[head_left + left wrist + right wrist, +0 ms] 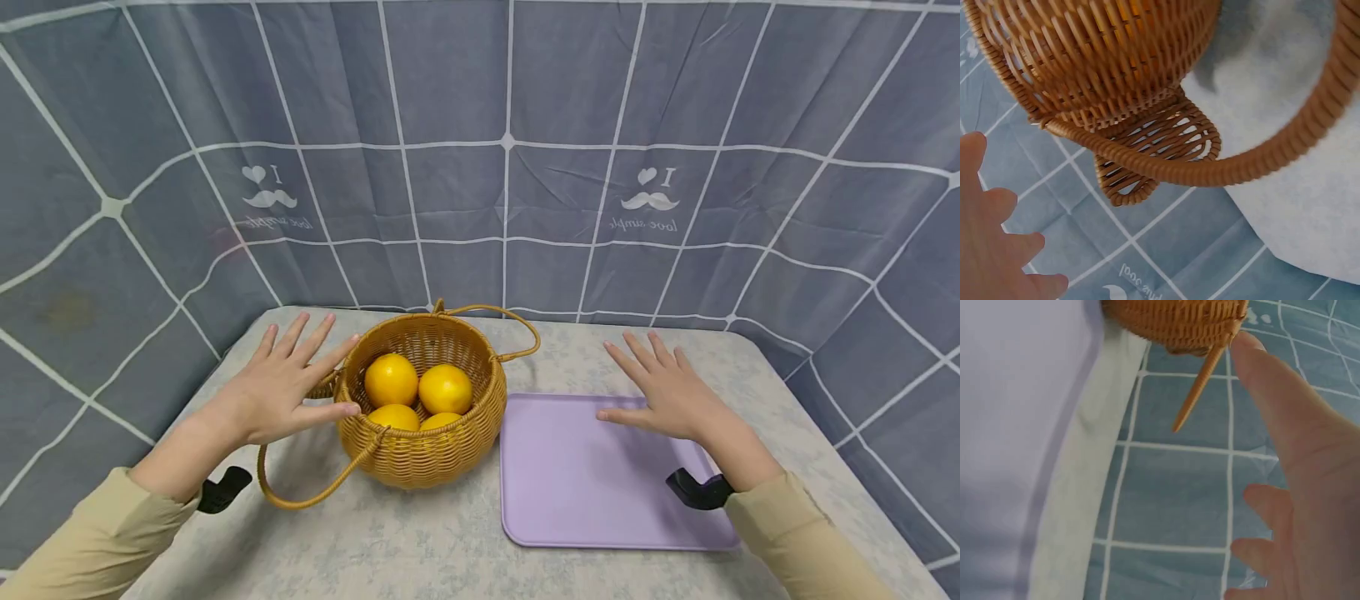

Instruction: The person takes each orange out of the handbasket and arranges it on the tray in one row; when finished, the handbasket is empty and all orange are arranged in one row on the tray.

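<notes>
A round wicker basket (420,458) stands left of the table's middle, with several yellow-orange fruits (392,380) inside. One thin looped handle (300,503) hangs out at its front left; another handle (534,337) sticks out at the back right. My left hand (281,392), fingers spread, hovers beside the basket's left rim and holds nothing. In the left wrist view the woven wall (1104,69) and a handle (1210,174) show close by. My right hand (667,396), also spread and empty-handed, is above a flat lilac tray (585,492).
The table (405,550) has a pale mottled cloth. A grey-blue curtain (465,192) with white grid lines hangs behind it and along both sides. Dark wrist mounts (699,490) sit below each hand at the sleeve cuffs.
</notes>
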Available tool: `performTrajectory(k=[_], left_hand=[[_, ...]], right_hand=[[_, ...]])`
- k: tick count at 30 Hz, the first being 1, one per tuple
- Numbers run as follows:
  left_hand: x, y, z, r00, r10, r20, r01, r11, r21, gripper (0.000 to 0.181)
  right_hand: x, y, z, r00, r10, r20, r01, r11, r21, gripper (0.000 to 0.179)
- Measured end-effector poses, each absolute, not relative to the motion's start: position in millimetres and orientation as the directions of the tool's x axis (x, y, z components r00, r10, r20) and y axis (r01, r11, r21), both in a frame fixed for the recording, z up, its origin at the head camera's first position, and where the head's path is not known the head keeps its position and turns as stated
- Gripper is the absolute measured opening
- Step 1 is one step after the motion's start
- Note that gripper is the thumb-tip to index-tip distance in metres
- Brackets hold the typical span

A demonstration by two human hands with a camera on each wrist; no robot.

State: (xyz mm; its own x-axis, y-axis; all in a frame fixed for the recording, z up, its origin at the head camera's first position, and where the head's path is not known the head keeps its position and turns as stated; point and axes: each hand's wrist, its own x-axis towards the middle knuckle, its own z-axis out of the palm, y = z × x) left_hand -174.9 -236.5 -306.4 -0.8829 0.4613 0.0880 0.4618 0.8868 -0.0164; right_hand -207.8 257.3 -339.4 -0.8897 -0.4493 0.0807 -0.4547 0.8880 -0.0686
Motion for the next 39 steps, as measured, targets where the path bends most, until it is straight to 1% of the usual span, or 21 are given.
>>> performTrajectory(k=[3, 7, 11, 15, 18, 22, 24, 29, 32, 36, 39], left_hand=[[-173.9, -237.6, -306.0, -0.879, 0.464, 0.110, 0.469, 0.883, 0.022, 0.081], [-172.4, -239.2, -308.8, -0.870, 0.473, 0.138, 0.488, 0.866, 0.112, 0.080], [-171.9, -238.2, -314.9, -0.882, 0.446, 0.153, 0.471, 0.842, 0.262, 0.080], [-170.4, -234.0, -321.5, -0.910, 0.385, 0.157, 0.413, 0.801, 0.433, 0.078], [-170.4, -230.4, -326.0, -0.927, 0.327, 0.185, 0.375, 0.772, 0.513, 0.075], [-173.9, -228.3, -331.1, -0.928, 0.267, 0.259, 0.371, 0.723, 0.584, 0.068], [-176.4, -227.9, -333.5, -0.922, 0.238, 0.304, 0.381, 0.687, 0.618, 0.063], [-183.2, -227.7, -339.8, -0.902, 0.188, 0.387, 0.414, 0.626, 0.661, 0.046], [-186.8, -228.7, -344.8, -0.902, 0.182, 0.392, 0.419, 0.589, 0.691, 0.042], [-190.1, -230.3, -351.0, -0.912, 0.182, 0.368, 0.407, 0.515, 0.755, 0.039], [-193.7, -229.7, -356.0, -0.909, 0.183, 0.374, 0.413, 0.506, 0.757, 0.039]], right_hand=[[-210.8, 248.2, -332.5, -0.881, -0.468, 0.073, -0.473, 0.875, -0.098, 0.099], [-215.1, 232.7, -323.8, -0.860, -0.504, 0.075, -0.510, 0.845, -0.160, 0.098], [-219.7, 214.1, -314.8, -0.833, -0.548, 0.081, -0.550, 0.803, -0.229, 0.093], [-225.4, 193.7, -305.4, -0.806, -0.581, 0.113, -0.585, 0.754, -0.298, 0.084], [-231.0, 178.2, -298.7, -0.789, -0.594, 0.154, -0.608, 0.722, -0.331, 0.077], [-240.1, 157.3, -289.1, -0.764, -0.613, 0.202, -0.637, 0.667, -0.385, 0.068], [-245.3, 147.0, -284.5, -0.753, -0.624, 0.208, -0.643, 0.633, -0.430, 0.064], [-257.6, 120.1, -273.8, -0.720, -0.673, 0.167, -0.633, 0.538, -0.557, 0.057], [-263.8, 103.6, -269.5, -0.682, -0.719, 0.134, -0.621, 0.472, -0.626, 0.056], [-272.7, 82.3, -268.3, -0.635, -0.765, 0.104, -0.580, 0.384, -0.718, 0.054], [-279.9, 65.2, -270.2, -0.604, -0.793, 0.083, -0.544, 0.334, -0.770, 0.054]])
